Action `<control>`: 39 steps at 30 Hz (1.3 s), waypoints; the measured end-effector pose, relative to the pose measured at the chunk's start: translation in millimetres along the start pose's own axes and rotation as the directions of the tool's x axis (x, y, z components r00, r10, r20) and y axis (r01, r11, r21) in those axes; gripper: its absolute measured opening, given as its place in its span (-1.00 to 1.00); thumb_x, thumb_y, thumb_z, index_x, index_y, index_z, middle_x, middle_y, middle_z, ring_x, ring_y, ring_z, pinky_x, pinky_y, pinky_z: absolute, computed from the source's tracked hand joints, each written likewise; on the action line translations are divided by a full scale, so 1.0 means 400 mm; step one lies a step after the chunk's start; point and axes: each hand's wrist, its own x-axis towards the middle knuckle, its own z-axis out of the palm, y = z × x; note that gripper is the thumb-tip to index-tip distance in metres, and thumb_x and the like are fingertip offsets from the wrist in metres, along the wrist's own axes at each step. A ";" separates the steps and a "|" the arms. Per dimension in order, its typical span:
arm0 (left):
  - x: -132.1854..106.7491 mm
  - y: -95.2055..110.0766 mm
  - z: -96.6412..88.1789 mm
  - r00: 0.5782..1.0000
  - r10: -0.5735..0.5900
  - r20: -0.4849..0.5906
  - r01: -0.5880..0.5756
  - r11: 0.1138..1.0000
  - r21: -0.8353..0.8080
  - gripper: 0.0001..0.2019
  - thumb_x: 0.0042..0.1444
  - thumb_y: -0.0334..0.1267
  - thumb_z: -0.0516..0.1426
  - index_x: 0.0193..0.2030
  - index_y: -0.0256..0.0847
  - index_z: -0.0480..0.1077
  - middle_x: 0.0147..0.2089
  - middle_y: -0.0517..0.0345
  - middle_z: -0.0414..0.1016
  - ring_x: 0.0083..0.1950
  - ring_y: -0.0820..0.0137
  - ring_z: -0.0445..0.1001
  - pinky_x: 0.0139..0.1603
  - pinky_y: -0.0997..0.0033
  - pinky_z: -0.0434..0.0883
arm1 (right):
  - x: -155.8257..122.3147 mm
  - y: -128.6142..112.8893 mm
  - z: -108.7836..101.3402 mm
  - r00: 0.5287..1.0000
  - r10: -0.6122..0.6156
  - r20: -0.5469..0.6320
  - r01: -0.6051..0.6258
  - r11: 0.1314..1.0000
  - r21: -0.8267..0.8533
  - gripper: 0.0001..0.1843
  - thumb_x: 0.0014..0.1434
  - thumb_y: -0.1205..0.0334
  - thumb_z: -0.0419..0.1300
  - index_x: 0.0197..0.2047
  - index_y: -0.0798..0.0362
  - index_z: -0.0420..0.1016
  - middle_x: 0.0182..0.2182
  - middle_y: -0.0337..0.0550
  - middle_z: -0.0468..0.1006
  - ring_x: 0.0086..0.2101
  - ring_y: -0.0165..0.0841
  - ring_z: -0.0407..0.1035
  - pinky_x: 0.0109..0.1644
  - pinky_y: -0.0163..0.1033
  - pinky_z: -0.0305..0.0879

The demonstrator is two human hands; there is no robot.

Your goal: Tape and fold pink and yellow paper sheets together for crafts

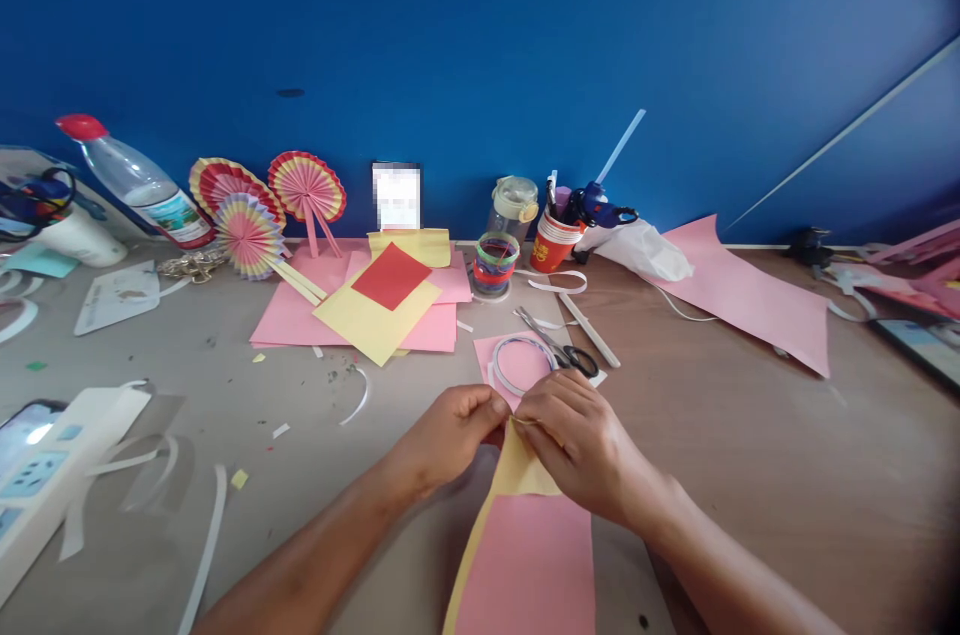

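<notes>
Both hands meet at the far end of a layered sheet of pink and yellow paper [529, 555] that runs toward me. My left hand [456, 430] pinches the sheet's left far corner between thumb and forefinger. My right hand [581, 430] grips the same far edge from the right, its fingers curled over the yellow part. That edge looks gathered or folded, but the fingers hide most of it. Just beyond the hands lie a roll of tape [496, 377] on a pink paper piece and scissors with black handles [581, 361].
Pleated paper fans [307, 187] lean at the back, near stacked paper with a red square [392, 275] on top. A jar [514, 205], a red paper cup [553, 245] and pink paper [757, 300] stand or lie rightward. A power strip [64, 475] sits left among paper scraps.
</notes>
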 end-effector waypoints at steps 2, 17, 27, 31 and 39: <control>-0.002 0.001 -0.002 1.000 0.020 0.000 -0.020 1.000 0.005 -0.57 0.11 0.12 0.08 -0.51 -0.25 0.25 -0.50 0.25 0.25 -0.40 0.45 0.27 -0.20 0.34 0.33 | 0.000 -0.001 0.001 1.000 0.013 0.001 -0.013 1.000 -0.002 -0.84 0.21 0.48 0.01 -0.31 0.04 0.32 -0.46 -0.19 0.47 -0.43 -0.37 0.31 -0.25 -0.21 0.16; -0.015 0.001 0.022 0.985 -0.043 -0.167 0.083 0.966 0.245 -0.87 -0.03 -0.24 0.16 -0.41 -0.27 0.36 -0.42 0.21 0.37 -0.36 0.44 0.28 -0.35 0.47 0.23 | -0.004 0.002 0.009 0.993 0.110 0.046 -0.108 0.993 -0.047 -0.83 0.20 0.45 0.02 -0.40 0.05 0.30 -0.51 -0.21 0.44 -0.45 -0.39 0.27 -0.29 -0.25 0.07; -0.012 -0.011 0.031 0.966 -0.031 -0.256 0.121 0.931 0.344 -0.81 0.01 -0.17 0.09 -0.52 -0.22 0.33 -0.54 0.31 0.18 -0.47 0.48 0.12 -0.48 0.49 0.09 | -0.007 0.002 0.013 0.995 0.094 0.046 -0.091 0.993 -0.077 -0.79 0.22 0.46 -0.02 -0.40 0.06 0.32 -0.50 -0.18 0.45 -0.44 -0.38 0.25 -0.27 -0.23 0.08; -0.006 -0.022 0.026 0.973 0.003 -0.229 0.078 0.934 0.348 -0.80 0.02 -0.15 0.09 -0.49 -0.23 0.35 -0.53 0.29 0.18 -0.46 0.47 0.12 -0.47 0.48 0.09 | -0.007 0.004 0.012 0.986 0.154 0.070 -0.153 0.988 -0.026 -0.81 0.21 0.45 0.00 -0.38 0.06 0.35 -0.49 -0.19 0.46 -0.42 -0.37 0.30 -0.25 -0.22 0.12; 0.003 -0.019 0.007 0.989 0.021 -0.147 0.025 0.951 0.308 -0.74 0.09 -0.10 0.05 -0.44 -0.23 0.38 -0.46 0.21 0.37 -0.38 0.39 0.31 -0.31 0.45 0.27 | -0.010 0.023 -0.018 0.794 0.516 0.321 -0.562 0.824 0.064 -0.92 0.13 0.30 0.12 -0.39 0.02 0.42 -0.50 -0.28 0.46 -0.44 -0.39 0.32 -0.40 -0.32 0.17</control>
